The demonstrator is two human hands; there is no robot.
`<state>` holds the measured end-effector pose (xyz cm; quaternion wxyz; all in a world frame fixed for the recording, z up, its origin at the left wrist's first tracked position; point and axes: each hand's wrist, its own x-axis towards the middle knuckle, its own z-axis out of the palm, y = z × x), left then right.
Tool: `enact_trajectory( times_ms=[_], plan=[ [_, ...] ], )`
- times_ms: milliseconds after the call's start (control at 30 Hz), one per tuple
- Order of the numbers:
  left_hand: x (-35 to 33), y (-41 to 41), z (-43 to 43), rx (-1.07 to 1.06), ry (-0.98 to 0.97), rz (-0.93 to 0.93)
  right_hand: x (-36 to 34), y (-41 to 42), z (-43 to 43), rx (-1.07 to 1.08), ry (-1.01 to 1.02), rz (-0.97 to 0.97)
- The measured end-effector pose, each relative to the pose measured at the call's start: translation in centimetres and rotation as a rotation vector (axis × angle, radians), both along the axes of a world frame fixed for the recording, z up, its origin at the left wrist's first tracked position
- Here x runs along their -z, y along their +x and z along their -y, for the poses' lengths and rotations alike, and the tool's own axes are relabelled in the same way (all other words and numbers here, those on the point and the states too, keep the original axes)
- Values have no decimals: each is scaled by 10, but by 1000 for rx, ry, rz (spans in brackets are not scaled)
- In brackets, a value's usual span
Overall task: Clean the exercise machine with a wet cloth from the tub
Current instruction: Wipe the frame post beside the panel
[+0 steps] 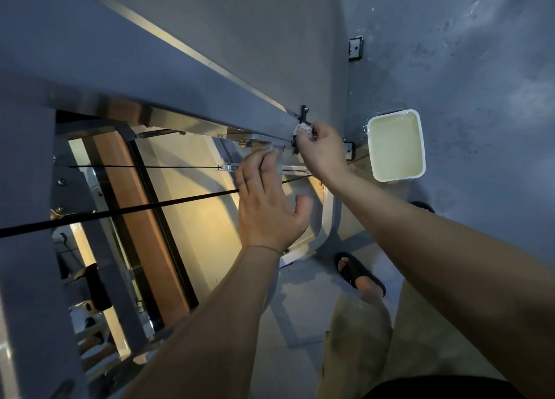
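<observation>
While the right hand (321, 150) pinches the bunched cloth (302, 128) against the beam (180, 77), the open left hand (270, 209) hovers beside it; it seems best to rub firmly around the bracket (304, 111). The tub (390, 113) stands just beyond the right hand.

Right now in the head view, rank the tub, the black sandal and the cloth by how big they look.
1. tub: largest.
2. black sandal: clearly smaller.
3. cloth: smallest, though the right hand hides part of it.
</observation>
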<state>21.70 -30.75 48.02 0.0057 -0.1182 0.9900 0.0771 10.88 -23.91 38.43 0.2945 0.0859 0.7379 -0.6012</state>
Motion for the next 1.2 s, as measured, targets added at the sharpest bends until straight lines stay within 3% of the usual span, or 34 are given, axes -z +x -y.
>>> enact_trajectory(
  times_ms=[133,300,467,633,800,967,1133,1200],
  plan=[
    [1,0,1,8,-10,-2,-7,12,0,43,-113,-31],
    [0,0,0,-4,13,-6,17,0,-2,-57,51,147],
    [2,0,3,-9,34,-31,2,13,-1,29,-94,39],
    [1,0,2,-3,40,-41,30,-8,3,-74,105,125],
    [3,-1,4,-6,37,-31,18,8,8,63,-12,6],
    [3,0,3,-13,41,-16,39,-10,9,-40,152,102],
    [4,-1,4,-16,21,-14,24,9,5,-9,46,-69],
    [5,-2,4,-18,12,-7,33,3,5,-35,68,-22]
  ],
)
